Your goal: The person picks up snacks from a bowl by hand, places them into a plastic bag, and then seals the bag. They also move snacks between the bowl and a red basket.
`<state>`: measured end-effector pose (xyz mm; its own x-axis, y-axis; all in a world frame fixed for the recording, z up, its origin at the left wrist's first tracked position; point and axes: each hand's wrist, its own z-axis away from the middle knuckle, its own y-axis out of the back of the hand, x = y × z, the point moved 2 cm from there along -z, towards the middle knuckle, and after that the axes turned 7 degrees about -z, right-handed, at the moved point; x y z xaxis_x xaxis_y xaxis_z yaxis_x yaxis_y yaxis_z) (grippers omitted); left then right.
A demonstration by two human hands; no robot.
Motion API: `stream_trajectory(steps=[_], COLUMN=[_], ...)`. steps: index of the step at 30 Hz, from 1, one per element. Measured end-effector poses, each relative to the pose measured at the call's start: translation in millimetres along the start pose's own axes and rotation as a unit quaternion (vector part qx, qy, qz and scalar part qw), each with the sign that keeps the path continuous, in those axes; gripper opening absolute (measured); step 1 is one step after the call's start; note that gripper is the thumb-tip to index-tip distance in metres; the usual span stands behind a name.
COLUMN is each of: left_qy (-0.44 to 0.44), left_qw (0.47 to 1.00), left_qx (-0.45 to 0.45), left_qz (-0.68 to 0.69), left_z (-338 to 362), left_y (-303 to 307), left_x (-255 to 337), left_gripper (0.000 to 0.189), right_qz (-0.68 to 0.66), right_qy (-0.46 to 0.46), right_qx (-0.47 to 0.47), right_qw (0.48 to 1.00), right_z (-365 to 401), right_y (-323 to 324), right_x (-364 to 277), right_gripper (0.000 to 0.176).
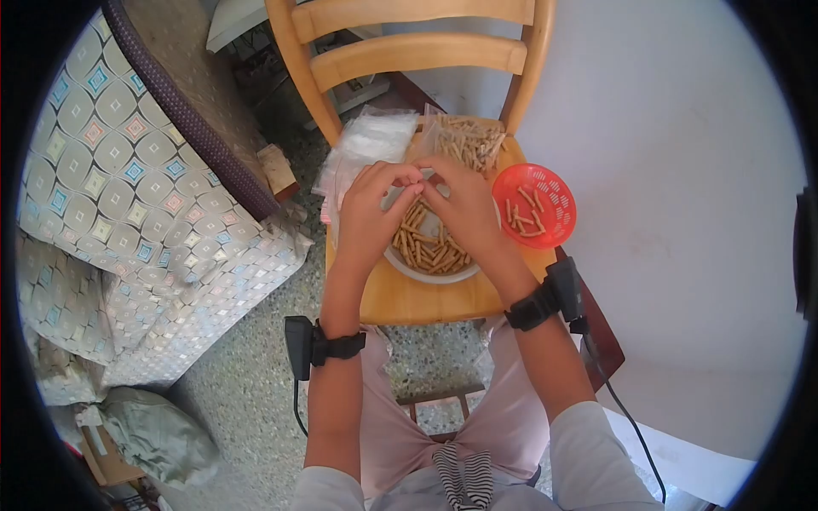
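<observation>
Two hands of mine, the left hand point(368, 209) and the right hand point(464, 203), meet over the far part of a pale round bowl point(430, 278). Their fingers are bent and the tips come together; whether they grip anything I cannot tell, since my knuckles hide the spot and the gap is too small to read.

The short brown sticks point(430, 257) in the bowl lie below my fingertips and toward the near side, between my two forearms, about equally close to either arm. Their long axes point several ways, some running near to far and others slanting across.

The bowl, one only, stands on one wooden chair seat point(409, 307). To its right is one red plastic basket point(558, 198) with slots in its wall, nearer to my right hand, holding roughly seven loose sticks point(538, 202). At the far side, slightly right, lies one clear bag of sticks point(470, 140), its contents too crowded to count. Far left, nearer my left hand, is a stack of clear plastic bags point(375, 136), their number unclear. The bowl's sticks overlap too much to count; I see dozens.
</observation>
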<state>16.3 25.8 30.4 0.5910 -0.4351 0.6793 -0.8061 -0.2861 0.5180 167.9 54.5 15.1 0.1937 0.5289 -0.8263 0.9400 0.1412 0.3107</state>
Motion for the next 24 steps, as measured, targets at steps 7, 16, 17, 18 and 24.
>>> stream_trajectory(steps=[7, 16, 17, 18, 24], left_qy=[0.041, 0.084, 0.083, 0.083, 0.072], left_qw=[0.999, 0.996, 0.996, 0.996, 0.997], left_qx=[0.022, -0.018, -0.023, -0.023, -0.011], left_qz=[-0.008, 0.019, 0.017, 0.017, 0.026], left_z=[0.3, 2.0, 1.8, 1.6, -0.1], left_y=[1.8, -3.0, -3.8, -3.8, 3.5], left_x=[-2.6, -8.8, -7.4, -6.6, -4.7], left_gripper=[0.015, 0.018, 0.018, 0.018, 0.019], right_qz=[0.023, -0.033, -0.044, -0.044, -0.039], right_qy=[-0.008, 0.010, 0.022, 0.021, -0.015], right_qx=[0.019, 0.021, 0.012, 0.012, 0.045], right_qw=[1.000, 0.999, 0.999, 0.999, 0.998], right_z=[-0.4, -3.1, -3.1, -3.1, -1.7], right_y=[7.8, 14.1, 13.5, 13.1, 9.5], right_x=[3.6, -14.1, -14.8, -14.4, -19.2], right_gripper=[0.021, 0.019, 0.019, 0.019, 0.020])
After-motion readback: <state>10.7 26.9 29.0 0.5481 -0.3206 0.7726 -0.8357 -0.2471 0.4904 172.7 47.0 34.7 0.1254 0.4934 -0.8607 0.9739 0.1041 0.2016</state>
